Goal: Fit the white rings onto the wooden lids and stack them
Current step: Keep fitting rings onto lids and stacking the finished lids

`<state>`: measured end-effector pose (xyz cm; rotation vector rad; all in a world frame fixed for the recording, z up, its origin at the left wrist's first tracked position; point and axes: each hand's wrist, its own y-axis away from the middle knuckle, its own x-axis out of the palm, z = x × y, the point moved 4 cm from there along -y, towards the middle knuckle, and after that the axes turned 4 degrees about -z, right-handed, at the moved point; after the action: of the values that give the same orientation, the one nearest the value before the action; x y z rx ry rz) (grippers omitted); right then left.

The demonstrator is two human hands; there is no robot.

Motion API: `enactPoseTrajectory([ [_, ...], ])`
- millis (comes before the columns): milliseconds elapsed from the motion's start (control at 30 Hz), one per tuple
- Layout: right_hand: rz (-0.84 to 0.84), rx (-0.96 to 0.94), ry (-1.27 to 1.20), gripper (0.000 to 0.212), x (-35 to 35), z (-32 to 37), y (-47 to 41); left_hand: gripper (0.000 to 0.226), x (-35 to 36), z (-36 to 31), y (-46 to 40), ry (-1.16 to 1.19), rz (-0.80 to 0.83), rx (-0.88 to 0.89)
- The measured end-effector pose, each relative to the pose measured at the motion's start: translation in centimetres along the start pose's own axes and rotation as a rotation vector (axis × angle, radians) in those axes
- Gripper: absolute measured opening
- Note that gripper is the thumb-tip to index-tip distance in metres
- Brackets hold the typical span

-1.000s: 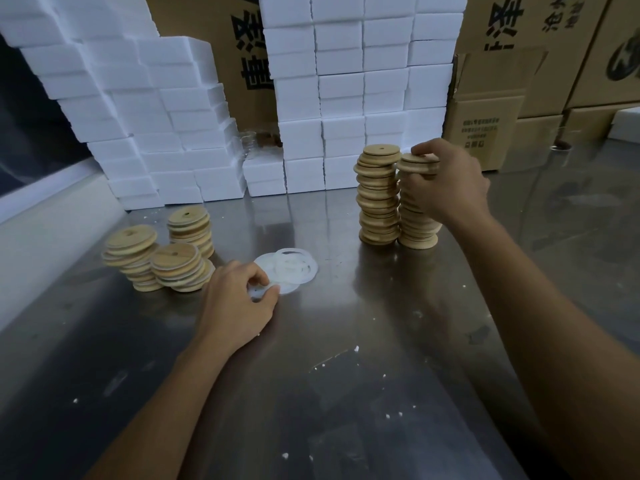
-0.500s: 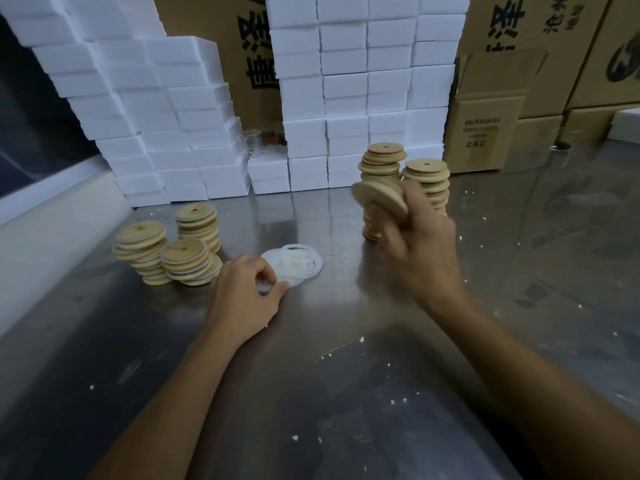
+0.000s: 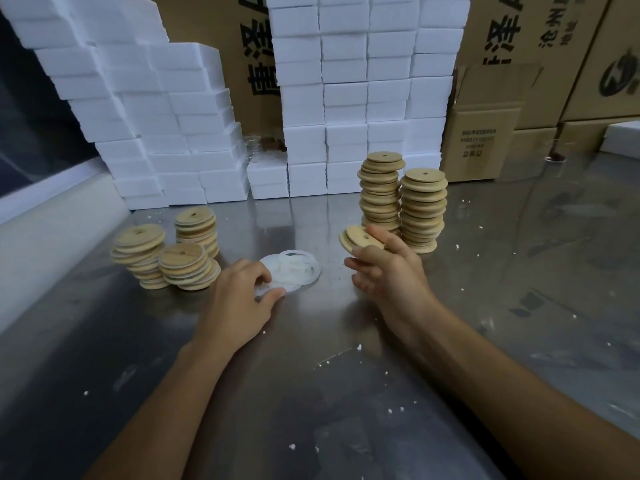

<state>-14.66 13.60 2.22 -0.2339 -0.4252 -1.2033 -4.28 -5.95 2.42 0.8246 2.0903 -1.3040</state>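
Observation:
My right hand (image 3: 388, 275) holds a round wooden lid (image 3: 360, 239) tilted, just in front of two tall stacks of wooden lids (image 3: 405, 202) at centre right. A small pile of white rings (image 3: 298, 268) lies flat on the steel table between my hands. My left hand (image 3: 239, 299) rests on the near left edge of that pile, its fingers pinching a white ring (image 3: 268, 293). Three shorter stacks of lids (image 3: 166, 254) stand at the left.
White foam blocks (image 3: 173, 126) are piled high along the back, with cardboard boxes (image 3: 485, 133) behind and to the right. A white ledge (image 3: 41, 223) borders the steel table (image 3: 311, 393) on the left. Small white crumbs dot the table.
My right hand took a lid from the top of the right tall stack and brought it down and toward the rings. My left hand stayed on the ring pile.

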Motion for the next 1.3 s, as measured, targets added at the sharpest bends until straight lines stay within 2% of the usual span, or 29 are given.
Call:
enactPoseTrajectory([
  [67, -0.015, 0.021, 0.018, 0.041, 0.0, 0.0, 0.0, 0.023, 0.1, 0.1, 0.0, 0.008, 0.013, 0.001],
  [133, -0.05, 0.024, 0.058, 0.028, -0.1, -0.2, 0.0, 0.017, 0.2, 0.0, -0.1, -0.018, 0.039, 0.02],
  [200, -0.076, 0.022, 0.078, 0.023, -0.3, -0.4, -0.1, 0.009, 0.3, -0.2, -0.2, -0.035, 0.061, 0.029],
  [400, -0.075, -0.013, 0.095, 0.018, -0.3, -0.6, 0.0, 0.015, 0.2, -0.5, 0.0, -0.067, 0.05, 0.046],
  [600, -0.035, -0.052, 0.193, 0.014, 0.1, -0.7, 0.3, 0.05, 0.7, -0.7, 0.0, -0.065, 0.071, 0.015],
  [700, -0.032, -0.068, 0.208, 0.013, 0.2, -0.8, 0.3, 0.055, 1.2, -0.8, -0.3, -0.117, 0.096, 0.017],
  [867, -0.032, -0.076, 0.22, 0.013, 0.5, -0.8, 0.3, 0.043, 2.1, -0.9, -0.5, -0.331, 0.16, 0.04],
  [1133, -0.029, -0.091, 0.251, 0.013, 0.7, -0.8, 0.5, 0.012, 1.7, -1.5, -0.3, -0.195, 0.044, 0.053],
  [1300, -0.025, -0.094, 0.267, 0.012, 0.8, -0.7, 0.5, 0.009, 1.4, -1.5, -0.1, -0.139, 0.006, 0.046],
])
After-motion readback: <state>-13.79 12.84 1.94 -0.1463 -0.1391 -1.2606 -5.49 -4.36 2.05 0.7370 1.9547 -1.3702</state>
